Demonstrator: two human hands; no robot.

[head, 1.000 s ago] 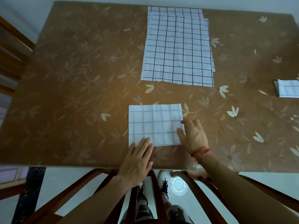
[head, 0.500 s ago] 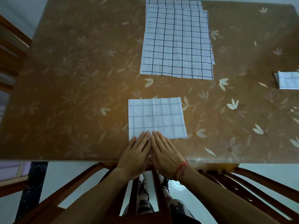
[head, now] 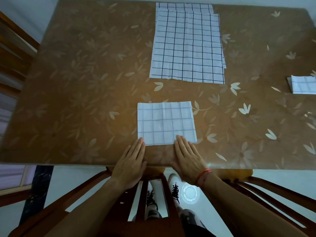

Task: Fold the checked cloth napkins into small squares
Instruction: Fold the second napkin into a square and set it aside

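folded napkin (head: 165,123): flat near table (head: 77,86) front edge | left hand (head: 130,164): fingers straight, together, tips at napkin's near-left corner | right hand (head: 189,159): fingers straight, together, tips on near edge | unfolded stack (head: 187,45): far centre | folded pile (head: 303,84): right edge

No readable text, labels, brands, numbers or signs anywhere.

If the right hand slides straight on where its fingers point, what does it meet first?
The folded napkin: the right hand lies flat, fingertips already on its near edge, pointing away and slightly left. Past it looks like bare table; the unfolded stack probably sits just right of that line.
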